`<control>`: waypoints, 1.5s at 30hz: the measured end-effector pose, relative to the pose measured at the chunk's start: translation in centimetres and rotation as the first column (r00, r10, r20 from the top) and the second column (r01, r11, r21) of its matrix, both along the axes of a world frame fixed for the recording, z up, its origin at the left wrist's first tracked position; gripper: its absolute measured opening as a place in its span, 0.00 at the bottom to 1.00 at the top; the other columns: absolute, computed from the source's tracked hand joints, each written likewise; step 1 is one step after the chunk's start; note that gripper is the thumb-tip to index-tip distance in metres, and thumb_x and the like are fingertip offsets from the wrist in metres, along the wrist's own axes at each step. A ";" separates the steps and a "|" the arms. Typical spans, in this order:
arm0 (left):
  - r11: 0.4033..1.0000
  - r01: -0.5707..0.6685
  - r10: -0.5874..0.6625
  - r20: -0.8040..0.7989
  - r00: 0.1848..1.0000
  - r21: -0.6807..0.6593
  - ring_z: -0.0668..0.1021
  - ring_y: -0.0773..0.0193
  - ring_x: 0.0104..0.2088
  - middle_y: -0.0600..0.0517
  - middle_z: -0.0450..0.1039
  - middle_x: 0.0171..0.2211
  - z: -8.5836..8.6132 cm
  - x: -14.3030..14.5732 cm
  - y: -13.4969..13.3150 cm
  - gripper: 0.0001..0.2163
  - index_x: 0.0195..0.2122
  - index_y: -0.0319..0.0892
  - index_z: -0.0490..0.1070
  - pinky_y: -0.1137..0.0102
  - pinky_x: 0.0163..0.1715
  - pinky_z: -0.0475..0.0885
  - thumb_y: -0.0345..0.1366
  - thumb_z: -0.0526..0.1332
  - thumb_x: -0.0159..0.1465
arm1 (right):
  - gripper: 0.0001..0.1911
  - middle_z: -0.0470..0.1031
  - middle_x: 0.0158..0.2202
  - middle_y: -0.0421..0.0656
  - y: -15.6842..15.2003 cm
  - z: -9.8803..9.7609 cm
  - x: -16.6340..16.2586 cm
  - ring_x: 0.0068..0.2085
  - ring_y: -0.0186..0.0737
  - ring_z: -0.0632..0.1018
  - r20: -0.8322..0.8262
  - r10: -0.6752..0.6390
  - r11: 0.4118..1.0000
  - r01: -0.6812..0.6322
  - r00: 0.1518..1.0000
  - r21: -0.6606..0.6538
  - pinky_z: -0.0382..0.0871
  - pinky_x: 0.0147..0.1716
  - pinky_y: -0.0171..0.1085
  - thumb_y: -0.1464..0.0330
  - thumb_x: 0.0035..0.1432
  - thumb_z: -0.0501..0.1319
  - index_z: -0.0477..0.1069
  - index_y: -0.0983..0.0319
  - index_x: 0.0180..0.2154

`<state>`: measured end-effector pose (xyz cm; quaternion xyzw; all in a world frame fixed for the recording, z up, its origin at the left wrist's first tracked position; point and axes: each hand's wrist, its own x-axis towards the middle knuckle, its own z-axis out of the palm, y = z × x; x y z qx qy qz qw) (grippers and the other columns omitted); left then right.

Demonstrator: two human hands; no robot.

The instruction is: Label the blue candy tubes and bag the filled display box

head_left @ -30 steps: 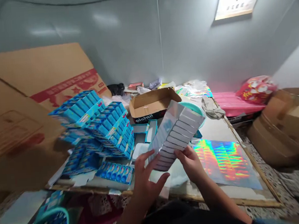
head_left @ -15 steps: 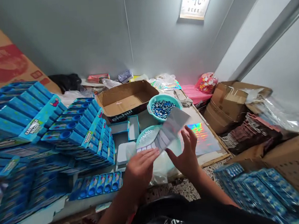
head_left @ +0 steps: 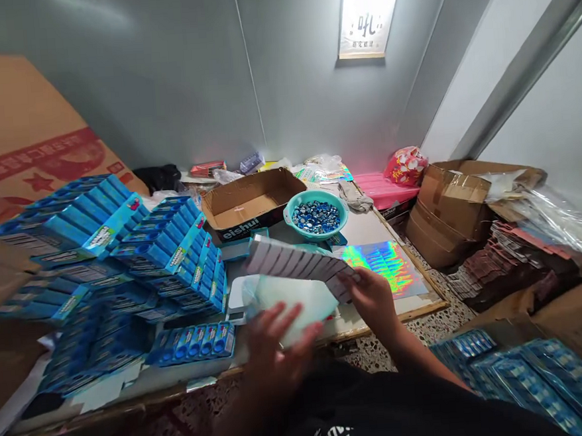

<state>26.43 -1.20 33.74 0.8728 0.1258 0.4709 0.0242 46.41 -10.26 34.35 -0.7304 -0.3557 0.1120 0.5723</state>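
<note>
My right hand (head_left: 374,298) is closed on the right end of a long pale grey card strip (head_left: 294,261) divided into narrow segments, like a row of small boxes. The strip slants down to the right above a pale green basin (head_left: 297,300), hiding much of it. My left hand (head_left: 282,338) is below the strip and apart from it, fingers spread and blurred by motion. Behind the strip stands a turquoise colander-like bowl (head_left: 344,221) full of small blue and silver round pieces.
Stacks of blue display boxes (head_left: 173,249) fill the left of the table. An open cardboard box (head_left: 239,229) sits behind, and a shiny holographic sheet (head_left: 387,268) lies right. Blue packs (head_left: 536,373) and cardboard cartons (head_left: 442,204) stand beyond the table's right edge.
The strip has swung round, its free end now towards the upper left. My right hand has closed on its right end; my left hand has let go and dropped lower. The view has shifted slightly.
</note>
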 end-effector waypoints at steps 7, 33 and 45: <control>0.842 0.125 -0.228 -0.137 0.964 -0.524 0.70 0.50 0.63 0.38 0.66 0.63 -1.1 1.5 -0.1 0.28 0.66 0.42 0.58 0.53 0.59 0.69 0.43 0.60 0.67 | 0.23 0.80 0.44 0.47 0.6 -0.5 -4.5 0.42 0.45 0.81 -0.486 0.599 0.797 -0.528 0.636 0.292 0.78 0.38 0.44 0.51 0.65 0.56 0.75 0.57 0.52; 0.989 0.004 0.020 -0.154 0.988 0.148 0.75 0.54 0.58 0.44 0.78 0.51 -3.2 -2.3 0.7 0.18 0.55 0.41 0.71 0.55 0.59 0.70 0.24 0.63 0.64 | 0.10 0.84 0.37 0.45 -1.8 -0.1 -0.7 0.37 0.43 0.82 0.347 0.588 0.809 -0.524 0.731 -0.267 0.68 0.36 0.36 0.70 0.63 0.61 0.80 0.59 0.44; 0.988 -0.136 0.145 -0.153 0.978 0.069 0.75 0.55 0.55 0.44 0.77 0.50 -3.4 -6.2 1.7 0.22 0.60 0.43 0.68 0.56 0.56 0.72 0.27 0.64 0.64 | 0.12 0.84 0.38 0.46 1.9 -0.3 -3.1 0.37 0.43 0.82 0.243 0.726 0.687 -0.666 0.643 -0.290 0.71 0.36 0.36 0.70 0.63 0.60 0.80 0.61 0.45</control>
